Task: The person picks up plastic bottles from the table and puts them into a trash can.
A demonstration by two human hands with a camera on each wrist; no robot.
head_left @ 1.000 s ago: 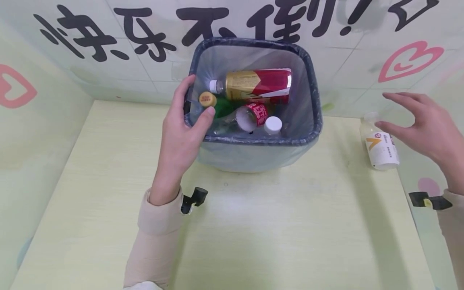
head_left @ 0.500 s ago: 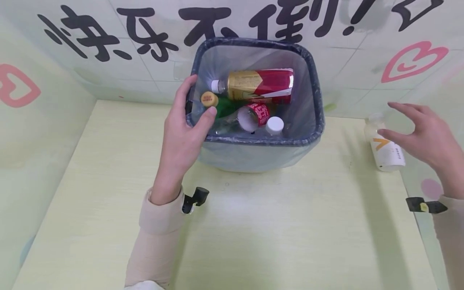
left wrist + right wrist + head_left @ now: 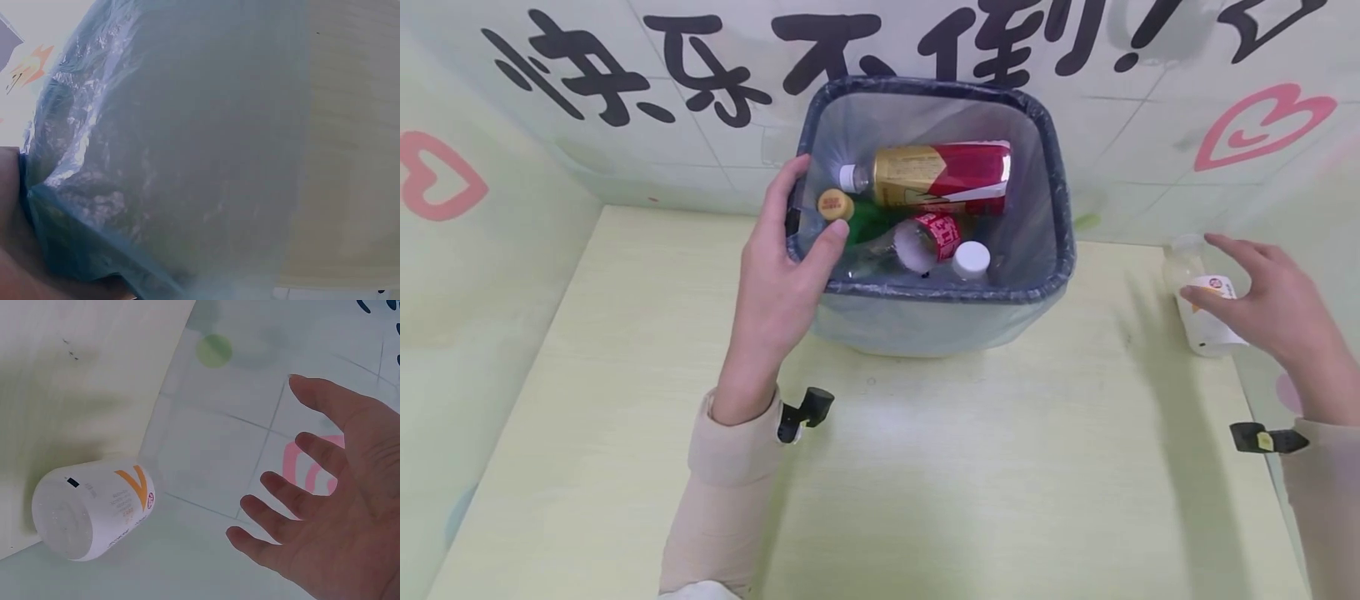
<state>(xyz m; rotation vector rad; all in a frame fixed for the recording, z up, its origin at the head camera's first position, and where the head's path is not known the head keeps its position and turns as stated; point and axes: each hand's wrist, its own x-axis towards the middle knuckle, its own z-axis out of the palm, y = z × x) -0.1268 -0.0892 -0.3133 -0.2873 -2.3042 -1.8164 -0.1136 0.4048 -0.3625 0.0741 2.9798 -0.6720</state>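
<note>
My left hand point(image 3: 786, 267) grips the left side of a bin's dark rim point(image 3: 1060, 192), with the thumb over the inside. A pale bag lines the bin, and in the left wrist view the bluish liner point(image 3: 187, 125) fills most of the picture. My right hand point(image 3: 1277, 304) hovers at a small white-labelled plastic bottle point(image 3: 1206, 333), fingers spread and holding nothing. The bottle lies near the table's right back corner, neck toward the wall; the hand partly covers it in the head view. The right wrist view shows the bottle point(image 3: 94, 509) apart from the fingers.
Inside the bin lie a red and gold bottle point(image 3: 943, 177), a green bottle with a yellow cap point(image 3: 835, 204), a clear bottle with a red label point(image 3: 943, 236) and a white cap point(image 3: 972, 260). Painted walls point(image 3: 1150, 150) border the pale table point(image 3: 925, 467).
My right hand has come lower and closer to the white-labelled bottle, now overlapping more of it. My left hand keeps its grip on the bin's rim. The head view has shifted slightly.
</note>
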